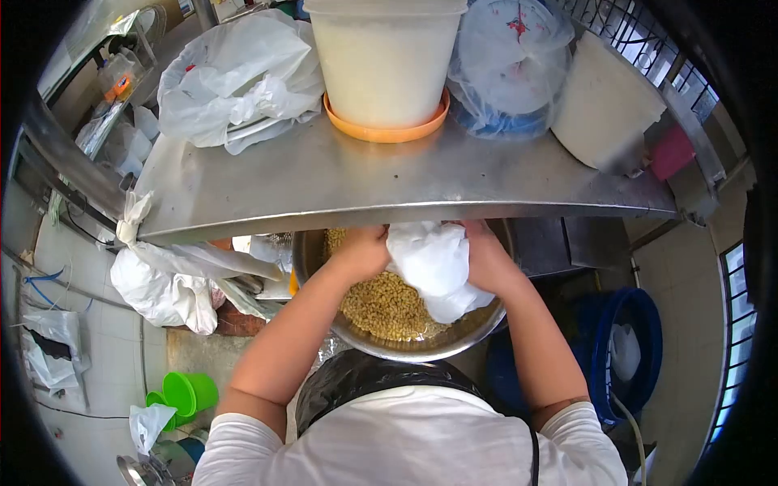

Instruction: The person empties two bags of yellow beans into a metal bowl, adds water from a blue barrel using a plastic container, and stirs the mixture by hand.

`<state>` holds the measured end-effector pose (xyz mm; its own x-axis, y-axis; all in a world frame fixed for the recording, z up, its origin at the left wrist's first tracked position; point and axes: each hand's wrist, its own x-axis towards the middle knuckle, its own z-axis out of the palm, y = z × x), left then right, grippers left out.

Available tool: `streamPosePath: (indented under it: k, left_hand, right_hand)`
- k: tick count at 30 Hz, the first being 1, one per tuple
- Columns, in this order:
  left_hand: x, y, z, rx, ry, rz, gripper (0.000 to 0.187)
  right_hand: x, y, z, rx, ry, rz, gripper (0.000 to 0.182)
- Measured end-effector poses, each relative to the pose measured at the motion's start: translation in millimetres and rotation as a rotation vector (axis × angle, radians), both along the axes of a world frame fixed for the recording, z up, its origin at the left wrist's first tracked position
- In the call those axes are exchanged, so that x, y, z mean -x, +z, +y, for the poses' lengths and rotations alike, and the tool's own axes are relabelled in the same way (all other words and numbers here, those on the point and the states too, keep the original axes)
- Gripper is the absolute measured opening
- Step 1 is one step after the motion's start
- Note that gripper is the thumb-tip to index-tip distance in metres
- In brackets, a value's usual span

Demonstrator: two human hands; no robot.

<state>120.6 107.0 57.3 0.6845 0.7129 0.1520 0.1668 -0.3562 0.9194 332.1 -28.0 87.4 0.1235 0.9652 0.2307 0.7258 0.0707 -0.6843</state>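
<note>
The left hand (363, 253) was above yellowish grains (387, 312), already inside the metal basin (405, 355). The white bundle (433, 267) was over them, its contents unseen; the right hand (485, 257) touched it. The 2 hands' finger positions, I could not tell.

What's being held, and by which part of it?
White bundle, by its upper sides: left hand at one, right hand at the other. Fingertips mostly hidden.

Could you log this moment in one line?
Left hand: at white bundle | right hand: on white bundle | bundle: above tan grains in metal bowl
</note>
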Motion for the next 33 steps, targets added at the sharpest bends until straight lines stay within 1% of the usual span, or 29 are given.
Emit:
streamPosePath:
  k: [1,2,3,4,6,7,8,10,11,12,14,15,16,17,18,19,20,21,22,23,24,25,26,27,28,30,31,32,33]
  left_hand:
    - [2,4,2,-0.161,0.062,0.063,0.043]
    - [5,7,6,-0.323,0.121,0.127,0.041]
    - [7,3,11,-0.312,0.089,0.047,0.034]
    - [9,-4,11,-0.301,0.093,0.048,0.034]
    - [14,-13,12,-0.239,-0.038,0.11,0.031]
    - [19,8,5,-0.143,-0.111,0.256,0.034]
    - [24,16,2,-0.144,-0.1,0.255,0.034]
    - [37,22,-4,-0.362,-0.298,0.276,0.038]
    - [33,-8,2,-0.555,-0.305,0.107,0.038]
    - [31,-25,-4,-0.552,-0.313,0.11,0.038]
    - [24,-47,-18,-0.066,-0.583,0.458,0.035]
    - [25,-55,-16,-0.244,-0.594,0.805,0.039]
    - [31,-47,-17,-0.247,-0.59,0.802,0.039]
    - [41,-39,-20,-0.331,-0.447,0.829,0.042]
    - [49,-34,-20,-0.416,-0.306,0.853,0.045]
    - [57,-33,-16,-0.504,-0.26,0.822,0.048]
    - [55,-31,-16,-0.506,-0.263,0.821,0.048]
    - [51,-22,-16,-0.378,-0.26,0.531,0.047]
    - [47,-5,-20,-0.245,-0.254,0.244,0.047]
    - [38,11,-29,-0.121,-0.358,0.188,0.044]
    - [28,9,-29,-0.118,-0.358,0.19,0.044]
    - [17,4,-27,-0.075,-0.332,0.202,0.043]
    - [11,2,-24,-0.031,-0.306,0.216,0.042]
    - [11,15,-21,0.075,-0.177,0.114,0.042]
    - [12,36,-15,0.145,-0.019,0.201,0.039]
    - [10,44,-8,-0.194,0.069,0.392,0.035]
    - [10,34,-4,-0.194,0.068,0.391,0.035]
    - [8,14,3,-0.292,-0.015,0.395,0.035]
    - [6,14,6,-0.395,-0.099,0.397,0.035]
  right_hand:
    - [-7,-13,5,0.005,0.003,0.001,0.051]
    - [-17,-29,9,0.17,0.01,0.066,0.051]
    - [-25,-37,10,0.338,0.016,0.131,0.051]
    - [-32,-37,8,0.349,0.019,0.131,0.051]
    - [-44,-35,8,0.518,0.002,0.073,0.042]
    - [-41,-19,3,0.455,-0.016,0.175,0.032]
    - [-33,-4,-4,0.454,-0.005,0.171,0.032]
    - [-4,19,-20,-0.07,0.018,-0.134,0.028]
    - [0,8,-20,0.044,0.168,-0.292,0.026]
    - [2,-18,-19,0.225,0.272,-0.311,0.03]
    - [-2,-65,-22,0.355,0.335,-0.44,0.028]
    - [-1,-57,-27,0.35,0.329,-0.447,0.028]
    - [3,-42,-32,0.369,0.258,-0.426,0.031]
    - [6,-33,-35,0.389,0.186,-0.399,0.033]
    - [4,-29,-36,0.389,0.184,-0.396,0.033]
    - [2,-25,-37,0.338,0.047,-0.367,0.035]
    - [-1,-23,-38,0.286,-0.087,-0.34,0.038]
    - [-2,-24,-41,0.175,-0.029,-0.347,0.042]
    - [1,-17,-40,0.175,-0.029,-0.346,0.042]
    - [7,-6,-38,0.055,0.057,-0.208,0.041]
    - [13,10,-38,-0.065,0.143,-0.071,0.041]
    - [16,31,-38,-0.149,0.148,-0.135,0.042]
    - [13,44,-38,-0.147,0.146,-0.134,0.042]
    - [6,54,-38,-0.12,0.1,-0.19,0.043]
    - [-2,59,-38,-0.092,0.053,-0.247,0.044]
    - [-21,30,-26,-0.084,-0.011,-0.265,0.045]
    - [-32,0,-18,0.108,0.021,-0.336,0.044]
    - [-38,-13,-12,0.301,0.052,-0.404,0.044]
    - [-39,-6,-8,0.436,0.031,-0.359,0.046]
